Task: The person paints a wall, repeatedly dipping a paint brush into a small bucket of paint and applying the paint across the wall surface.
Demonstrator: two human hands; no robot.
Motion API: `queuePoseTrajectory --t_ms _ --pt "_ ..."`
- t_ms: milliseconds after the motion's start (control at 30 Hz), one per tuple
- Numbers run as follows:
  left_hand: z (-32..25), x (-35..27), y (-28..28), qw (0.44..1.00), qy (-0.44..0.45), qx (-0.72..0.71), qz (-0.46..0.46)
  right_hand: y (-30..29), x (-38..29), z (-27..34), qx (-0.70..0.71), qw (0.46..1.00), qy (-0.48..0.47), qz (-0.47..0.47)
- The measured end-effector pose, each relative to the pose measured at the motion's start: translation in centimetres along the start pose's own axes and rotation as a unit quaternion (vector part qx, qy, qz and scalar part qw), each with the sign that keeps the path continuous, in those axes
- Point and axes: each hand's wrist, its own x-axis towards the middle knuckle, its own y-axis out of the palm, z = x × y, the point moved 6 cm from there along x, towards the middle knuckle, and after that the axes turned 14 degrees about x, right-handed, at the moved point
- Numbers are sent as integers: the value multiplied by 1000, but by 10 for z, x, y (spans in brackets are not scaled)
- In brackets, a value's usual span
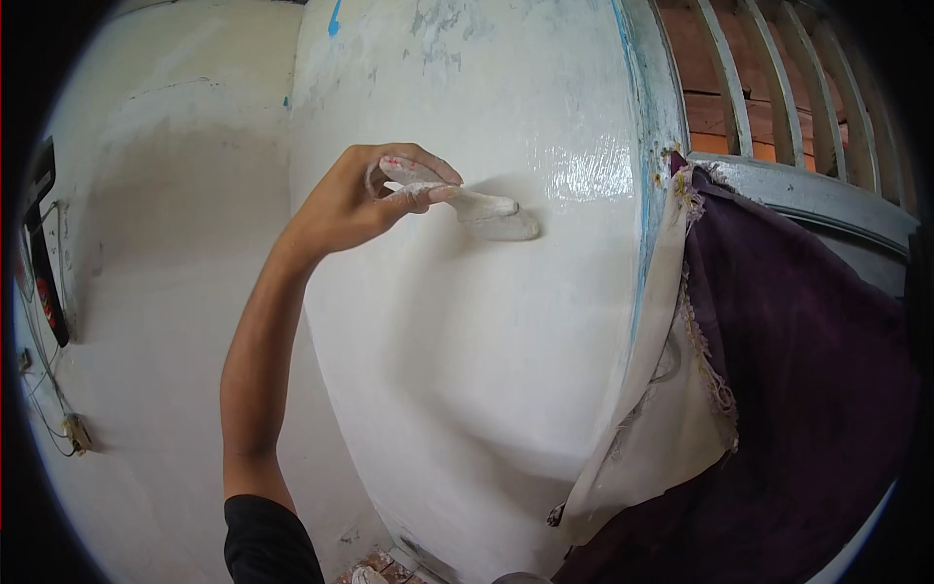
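Observation:
My left hand (372, 197) grips a paintbrush (498, 217) by its handle, thumb on the near side and fingers over the top. White paint coats the handle and bristles, and some is on my fingertips. The bristle end points right and lies at or very close to the white wall (467, 314); actual contact is hard to tell. Right of the bristles and a little higher, a glossy patch of wet-looking paint (587, 171) catches the light. Higher up, the wall shows grey patches and a blue streak (334, 18). My right hand is out of view.
A dark purple curtain (803, 350) with a pale, frayed lining (657, 438) hangs at the right, below a slatted wooden opening (788, 95). On the left wall are a long black object (47, 277), loose cables and a small electrical box (76, 434). Tiled floor (379, 562) shows below.

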Motion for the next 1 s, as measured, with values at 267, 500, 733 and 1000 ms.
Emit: queuePoseTrajectory --t_ms 267,500,733,1000 --pt "22 86 -27 995 90 -15 -29 36 -12 -6 22 999 -8 -36" --pt "25 138 -87 955 104 -12 -277 85 -13 -22 51 996 -17 -72" --pt "18 98 -18 934 233 66 -262 126 -13 -27 82 993 -8 -84" --pt "1 -9 24 936 296 -28 -187 142 -11 -29 115 990 9 -80"
